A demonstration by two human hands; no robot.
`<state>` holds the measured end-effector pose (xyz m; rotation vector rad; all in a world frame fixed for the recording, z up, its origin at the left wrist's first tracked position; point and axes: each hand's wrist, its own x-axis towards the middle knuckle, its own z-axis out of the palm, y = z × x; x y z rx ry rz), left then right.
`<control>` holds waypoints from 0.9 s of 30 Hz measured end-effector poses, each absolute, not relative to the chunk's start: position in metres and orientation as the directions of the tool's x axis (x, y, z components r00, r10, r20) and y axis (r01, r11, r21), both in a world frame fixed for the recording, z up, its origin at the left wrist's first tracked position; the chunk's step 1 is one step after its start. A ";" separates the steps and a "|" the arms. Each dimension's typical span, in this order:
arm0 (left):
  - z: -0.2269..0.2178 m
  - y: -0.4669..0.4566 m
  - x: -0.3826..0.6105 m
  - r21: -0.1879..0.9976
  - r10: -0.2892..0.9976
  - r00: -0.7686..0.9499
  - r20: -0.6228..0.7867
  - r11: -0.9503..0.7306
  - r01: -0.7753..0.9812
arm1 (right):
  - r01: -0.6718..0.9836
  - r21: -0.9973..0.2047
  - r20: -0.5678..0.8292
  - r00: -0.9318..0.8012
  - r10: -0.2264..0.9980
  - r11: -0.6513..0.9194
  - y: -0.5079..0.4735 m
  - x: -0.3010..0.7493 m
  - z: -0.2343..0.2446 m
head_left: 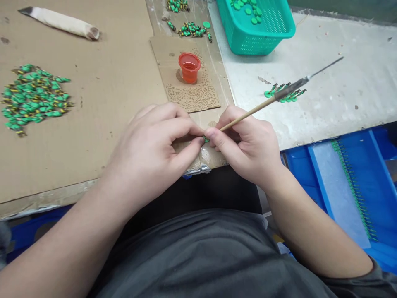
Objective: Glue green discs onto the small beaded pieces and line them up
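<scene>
My left hand (158, 140) is closed in a pinch on a small green piece (206, 140) at the front edge of the table. Most of that piece is hidden by the fingertips. In my right hand (245, 145) lies a thin wooden-handled needle tool (263, 108), its dark wrapped collar and metal point slanting up and away to the right. The right thumb and fingertips meet the left ones at the green piece. Just beyond the two hands, a red cup (190, 68) of liquid stands on a speckled cardboard piece (204, 97).
Many small green, yellow and dark figures (35, 99) are heaped at left. A wrapped, dark-tipped stick (62, 22) lies behind them. A green basket (257, 41) holds round green discs. Under the tool sits a row of green pieces (291, 96). Blue trays (378, 186) stand below, right.
</scene>
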<state>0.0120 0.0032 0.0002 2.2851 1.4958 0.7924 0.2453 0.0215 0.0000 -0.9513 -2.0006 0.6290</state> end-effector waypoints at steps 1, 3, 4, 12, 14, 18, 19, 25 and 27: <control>0.000 0.003 0.012 0.519 0.909 0.305 0.286 -0.414 0.748 | 0.390 -0.710 0.457 -0.379 0.805 0.587 0.022 0.245 0.001; 0.001 0.003 0.013 0.516 0.914 0.297 0.278 -0.403 0.756 | 0.395 -0.723 0.439 -0.371 0.818 0.567 0.021 0.244 0.002; 0.001 0.003 0.014 0.514 0.918 0.293 0.266 -0.392 0.763 | 0.403 -0.728 0.425 -0.369 0.827 0.554 0.021 0.244 0.002; 0.003 0.003 0.013 0.527 0.925 0.292 0.245 -0.380 0.761 | 0.467 -0.707 0.385 -0.376 0.843 0.531 0.015 0.241 0.008; 0.003 0.004 0.013 0.552 0.929 0.284 0.237 -0.370 0.748 | 0.466 -0.700 0.397 -0.377 0.837 0.542 0.015 0.241 0.007; 0.003 0.007 0.013 0.595 0.923 0.299 0.241 -0.384 0.706 | 0.437 -0.696 0.427 -0.384 0.818 0.569 0.018 0.238 0.002; 0.002 0.008 0.012 0.595 0.919 0.308 0.247 -0.394 0.700 | 0.423 -0.701 0.434 -0.387 0.814 0.575 0.019 0.237 0.001; 0.002 0.013 0.011 0.613 0.921 0.318 0.227 -0.389 0.688 | 0.339 -0.847 0.340 -0.246 0.908 0.409 0.016 0.243 0.003; 0.004 0.011 0.010 0.627 0.930 0.292 0.221 -0.365 0.689 | 0.311 -0.897 0.292 -0.122 0.949 0.316 0.009 0.253 0.004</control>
